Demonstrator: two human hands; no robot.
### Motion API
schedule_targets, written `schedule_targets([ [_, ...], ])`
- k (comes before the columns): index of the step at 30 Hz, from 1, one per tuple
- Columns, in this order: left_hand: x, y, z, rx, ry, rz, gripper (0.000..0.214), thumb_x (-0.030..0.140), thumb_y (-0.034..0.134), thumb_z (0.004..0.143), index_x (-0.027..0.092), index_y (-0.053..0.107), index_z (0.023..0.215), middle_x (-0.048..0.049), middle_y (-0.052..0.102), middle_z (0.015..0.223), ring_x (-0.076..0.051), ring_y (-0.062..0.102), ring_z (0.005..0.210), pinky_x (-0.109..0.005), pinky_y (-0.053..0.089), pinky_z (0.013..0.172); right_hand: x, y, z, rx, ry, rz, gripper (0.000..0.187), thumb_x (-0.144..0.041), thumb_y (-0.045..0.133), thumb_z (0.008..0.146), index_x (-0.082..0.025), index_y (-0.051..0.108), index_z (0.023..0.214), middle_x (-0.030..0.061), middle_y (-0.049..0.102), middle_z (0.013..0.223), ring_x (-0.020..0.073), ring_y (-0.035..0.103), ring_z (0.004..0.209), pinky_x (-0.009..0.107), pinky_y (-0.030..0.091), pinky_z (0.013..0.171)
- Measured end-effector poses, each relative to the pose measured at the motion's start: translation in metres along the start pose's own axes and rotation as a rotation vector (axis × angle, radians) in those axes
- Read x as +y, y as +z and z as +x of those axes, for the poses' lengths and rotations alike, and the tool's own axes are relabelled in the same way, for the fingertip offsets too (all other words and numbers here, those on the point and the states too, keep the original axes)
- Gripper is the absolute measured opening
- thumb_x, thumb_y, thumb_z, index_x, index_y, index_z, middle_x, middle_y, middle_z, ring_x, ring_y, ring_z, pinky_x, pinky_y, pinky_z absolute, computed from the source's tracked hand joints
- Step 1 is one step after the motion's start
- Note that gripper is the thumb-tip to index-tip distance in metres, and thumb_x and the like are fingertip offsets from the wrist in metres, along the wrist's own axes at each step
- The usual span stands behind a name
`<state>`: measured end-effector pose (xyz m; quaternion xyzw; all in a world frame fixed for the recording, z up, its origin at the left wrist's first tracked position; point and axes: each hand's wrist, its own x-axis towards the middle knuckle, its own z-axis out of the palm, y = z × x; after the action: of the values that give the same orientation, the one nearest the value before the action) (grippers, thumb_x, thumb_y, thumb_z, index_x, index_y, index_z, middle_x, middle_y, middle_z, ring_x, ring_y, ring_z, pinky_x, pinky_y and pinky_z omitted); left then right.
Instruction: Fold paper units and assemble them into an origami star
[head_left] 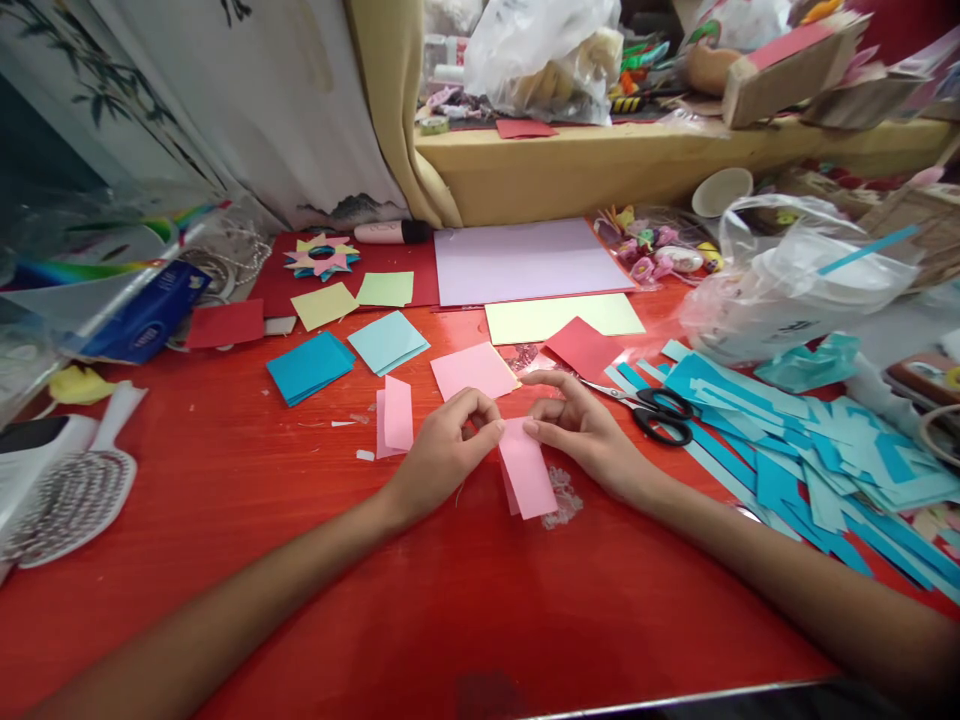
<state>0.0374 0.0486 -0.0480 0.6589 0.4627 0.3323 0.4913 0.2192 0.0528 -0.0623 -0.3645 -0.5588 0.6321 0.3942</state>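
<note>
Between my two hands hangs a folded piece of pink paper (529, 472), creased lengthwise with its lower end slightly parted. My left hand (459, 440) pinches its top left corner between thumb and finger. At the top right corner, my right hand (576, 428) grips with the thumb, its index finger stretched out above. Just left of my left hand a second folded pink paper (395, 418) stands on the red table (300, 590). Beyond the hands lies a flat pink square (469, 372). Black-handled scissors (660, 415) rest right of my right hand.
Blue strips (817, 450) are heaped at right beside a plastic bag (802, 280). Blue squares (309, 368) and light blue squares (388, 343) lie left of centre. Farther back are a paper star ring (322, 257) and a lilac sheet (525, 262). A hairbrush (82, 495) lies at left.
</note>
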Motion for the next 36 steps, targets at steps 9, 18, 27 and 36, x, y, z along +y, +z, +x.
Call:
schedule_targets([
  [9,-0.0013,0.0003,0.0006,-0.014,0.026,0.050,0.017,0.030,0.045,0.088,0.018,0.049,0.077,0.0012,0.049,0.076,-0.012,0.045,0.072,-0.025,0.038,0.067,0.0046,0.0019,-0.0009,-0.079,0.001,-0.061,0.038,-0.022,0.053,0.087,-0.024,0.036,0.122,-0.0045,0.047,0.068,0.0096,0.044,0.061,0.023,0.035,0.056],
  [18,0.0009,0.0022,-0.0022,-0.100,0.146,0.184,0.015,0.024,0.044,0.088,0.018,0.048,0.075,-0.0004,0.049,0.078,-0.013,0.045,0.072,-0.026,0.037,0.066,0.0011,0.0025,-0.0038,-0.228,0.001,-0.109,0.043,-0.023,0.049,0.091,-0.023,0.028,0.128,-0.0035,0.048,0.070,0.0091,0.042,0.059,0.022,0.032,0.051],
  [27,0.0021,0.0002,-0.0052,0.040,0.211,0.192,0.016,0.021,0.045,0.089,0.018,0.048,0.074,0.0000,0.048,0.077,-0.012,0.045,0.072,-0.026,0.037,0.067,0.0022,0.0024,-0.0014,-0.214,0.009,-0.103,0.042,-0.027,0.052,0.089,-0.024,0.034,0.126,-0.0043,0.048,0.069,0.0084,0.041,0.059,0.022,0.032,0.053],
  [36,0.0073,-0.0049,-0.0007,0.148,0.223,0.262,0.015,0.021,0.047,0.087,0.018,0.049,0.072,0.0001,0.051,0.077,-0.012,0.045,0.069,-0.025,0.037,0.065,0.0026,0.0034,-0.0031,-0.164,0.014,-0.176,0.042,-0.027,0.054,0.088,-0.021,0.036,0.125,-0.0062,0.045,0.063,0.0077,0.041,0.053,0.021,0.031,0.049],
])
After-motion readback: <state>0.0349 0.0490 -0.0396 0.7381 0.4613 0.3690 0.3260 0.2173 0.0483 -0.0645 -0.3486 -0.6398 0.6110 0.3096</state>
